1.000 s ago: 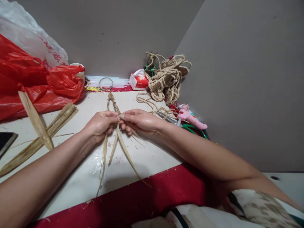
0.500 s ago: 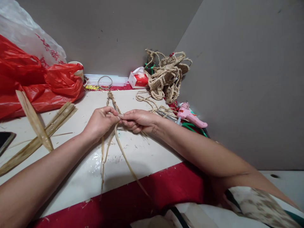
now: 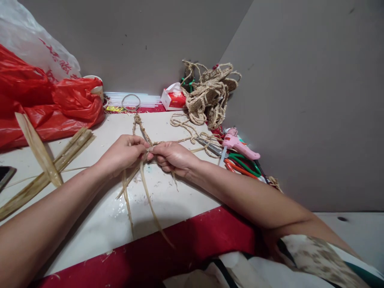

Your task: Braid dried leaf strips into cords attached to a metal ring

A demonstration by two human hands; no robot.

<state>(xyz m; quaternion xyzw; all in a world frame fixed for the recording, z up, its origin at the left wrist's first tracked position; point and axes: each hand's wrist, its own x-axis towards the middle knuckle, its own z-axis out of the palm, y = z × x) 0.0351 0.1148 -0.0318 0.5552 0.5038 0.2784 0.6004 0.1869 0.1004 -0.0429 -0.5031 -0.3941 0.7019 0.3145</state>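
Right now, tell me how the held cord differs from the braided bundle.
The held cord is small and narrow; the braided bundle is a large, tangled heap. The left hand and right hand pinch the held cord; neither touches the braided bundle. Both look straw-coloured.

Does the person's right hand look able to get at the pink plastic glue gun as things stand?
Probably yes, but not without freeing itself: the right hand is pinching thin tan plant-fibre strands. The pink plastic glue gun lies off to its right, with nothing visible covering it.
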